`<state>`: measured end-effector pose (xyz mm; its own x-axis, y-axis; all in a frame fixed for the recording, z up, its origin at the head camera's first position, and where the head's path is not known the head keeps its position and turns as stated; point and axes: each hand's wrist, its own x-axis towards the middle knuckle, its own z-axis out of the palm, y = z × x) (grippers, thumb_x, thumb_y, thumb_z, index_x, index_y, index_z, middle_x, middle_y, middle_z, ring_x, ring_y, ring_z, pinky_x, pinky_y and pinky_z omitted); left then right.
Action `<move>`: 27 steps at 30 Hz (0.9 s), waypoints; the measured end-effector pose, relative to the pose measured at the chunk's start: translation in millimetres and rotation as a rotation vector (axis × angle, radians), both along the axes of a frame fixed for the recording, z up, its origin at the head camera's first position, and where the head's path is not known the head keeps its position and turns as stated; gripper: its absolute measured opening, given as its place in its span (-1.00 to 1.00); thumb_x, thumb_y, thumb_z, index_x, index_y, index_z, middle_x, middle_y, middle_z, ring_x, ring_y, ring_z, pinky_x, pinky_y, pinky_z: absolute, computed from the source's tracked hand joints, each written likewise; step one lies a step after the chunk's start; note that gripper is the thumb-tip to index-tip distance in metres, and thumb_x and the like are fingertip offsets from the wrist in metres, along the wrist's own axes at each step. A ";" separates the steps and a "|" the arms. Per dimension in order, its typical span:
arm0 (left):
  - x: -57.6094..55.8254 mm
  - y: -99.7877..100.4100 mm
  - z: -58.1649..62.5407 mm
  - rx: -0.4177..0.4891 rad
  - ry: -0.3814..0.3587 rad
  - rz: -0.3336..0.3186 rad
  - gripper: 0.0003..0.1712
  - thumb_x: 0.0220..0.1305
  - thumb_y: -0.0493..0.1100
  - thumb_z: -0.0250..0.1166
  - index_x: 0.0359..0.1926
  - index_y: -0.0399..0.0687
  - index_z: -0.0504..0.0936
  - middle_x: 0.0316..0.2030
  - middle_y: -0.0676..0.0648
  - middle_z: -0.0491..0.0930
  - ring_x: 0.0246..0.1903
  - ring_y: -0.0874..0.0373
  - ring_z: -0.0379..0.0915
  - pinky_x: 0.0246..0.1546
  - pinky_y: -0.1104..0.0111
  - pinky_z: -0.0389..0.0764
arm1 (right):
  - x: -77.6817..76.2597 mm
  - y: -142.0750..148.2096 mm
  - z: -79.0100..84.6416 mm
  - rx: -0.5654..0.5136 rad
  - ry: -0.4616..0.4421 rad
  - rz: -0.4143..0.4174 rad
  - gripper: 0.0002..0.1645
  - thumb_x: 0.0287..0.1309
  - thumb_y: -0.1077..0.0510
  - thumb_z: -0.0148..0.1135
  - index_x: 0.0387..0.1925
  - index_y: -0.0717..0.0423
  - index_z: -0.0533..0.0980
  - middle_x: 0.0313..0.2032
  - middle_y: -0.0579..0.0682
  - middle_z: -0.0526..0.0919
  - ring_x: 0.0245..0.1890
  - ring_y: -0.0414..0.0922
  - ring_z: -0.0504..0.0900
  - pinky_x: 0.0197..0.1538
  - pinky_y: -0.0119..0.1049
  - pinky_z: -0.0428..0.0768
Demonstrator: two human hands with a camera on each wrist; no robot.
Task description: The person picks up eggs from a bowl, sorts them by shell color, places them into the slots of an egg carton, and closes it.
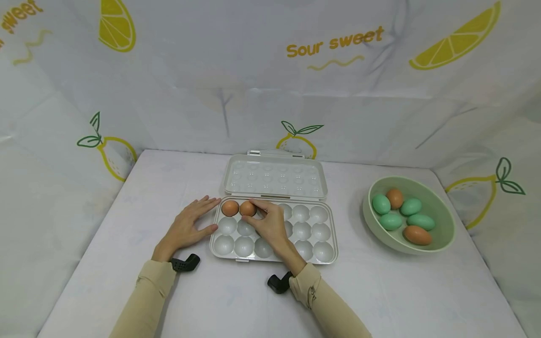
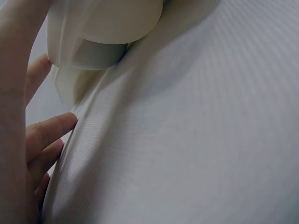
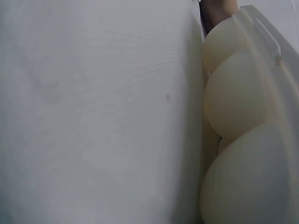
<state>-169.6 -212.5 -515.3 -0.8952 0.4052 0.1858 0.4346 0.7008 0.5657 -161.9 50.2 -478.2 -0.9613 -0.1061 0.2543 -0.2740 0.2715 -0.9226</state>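
A white plastic egg tray (image 1: 243,246) with rows of round cups lies on the table, its lid (image 1: 274,176) folded back behind it. One brown egg (image 1: 230,208) sits in the back-left cup. Beside it, at the second cup of the back row, my right hand (image 1: 270,226) pinches another brown egg (image 1: 247,208) between thumb and fingers. My left hand (image 1: 189,226) lies at the tray's left side with fingers spread, touching its edge. In the left wrist view its fingers (image 2: 53,133) extend by the tray's outer wall. The right wrist view shows the undersides of the cups (image 3: 236,91), not the held egg.
To the right stands a pale green bowl (image 1: 444,234) with several green eggs (image 1: 421,222) and two brown eggs (image 1: 417,235) in it. A white cloth (image 1: 228,300) covers the table. Behind it hangs a lemon-print curtain (image 1: 190,94).
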 end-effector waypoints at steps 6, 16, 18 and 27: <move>0.6 -0.4 -0.3 0.002 0.001 0.000 -0.15 0.23 0.13 0.39 0.51 0.13 0.36 0.46 -0.09 0.42 0.52 -0.20 0.21 0.59 -0.15 0.14 | 0.1 -0.9 -1.1 0.031 0.006 -0.021 -0.40 -0.10 0.41 0.58 0.06 0.43 0.63 0.03 0.32 0.74 0.12 0.15 0.73 0.23 -0.28 0.69; 0.0 0.4 1.0 0.011 0.014 -0.003 -0.15 0.23 0.12 0.40 0.50 0.13 0.37 0.46 -0.08 0.42 0.52 -0.19 0.22 0.59 -0.13 0.15 | 0.9 -1.3 -0.2 0.056 0.045 -0.036 -0.39 -0.11 0.39 0.60 0.06 0.43 0.63 0.03 0.31 0.75 0.12 0.13 0.74 0.22 -0.26 0.70; -0.1 0.6 1.1 0.011 0.012 -0.004 -0.16 0.23 0.12 0.40 0.50 0.13 0.37 0.46 -0.08 0.42 0.52 -0.19 0.22 0.59 -0.13 0.15 | 1.5 -0.9 0.2 0.070 0.057 -0.049 -0.38 -0.10 0.36 0.61 0.07 0.43 0.63 0.03 0.31 0.74 0.13 0.13 0.73 0.22 -0.24 0.70; -0.2 0.3 -0.7 0.012 0.018 -0.004 -0.16 0.23 0.12 0.39 0.50 0.12 0.37 0.46 -0.09 0.42 0.51 -0.20 0.22 0.58 -0.15 0.15 | 9.0 5.8 14.0 0.048 0.009 -0.058 -0.35 -0.05 0.31 0.60 0.12 0.42 0.60 0.12 0.31 0.69 0.22 0.14 0.66 0.27 -0.18 0.67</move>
<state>-169.8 -212.2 -516.0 -0.8899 0.4066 0.2069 0.4479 0.6922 0.5659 -152.9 56.1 -464.1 -0.9639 -0.0625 0.2590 -0.2648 0.3310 -0.9057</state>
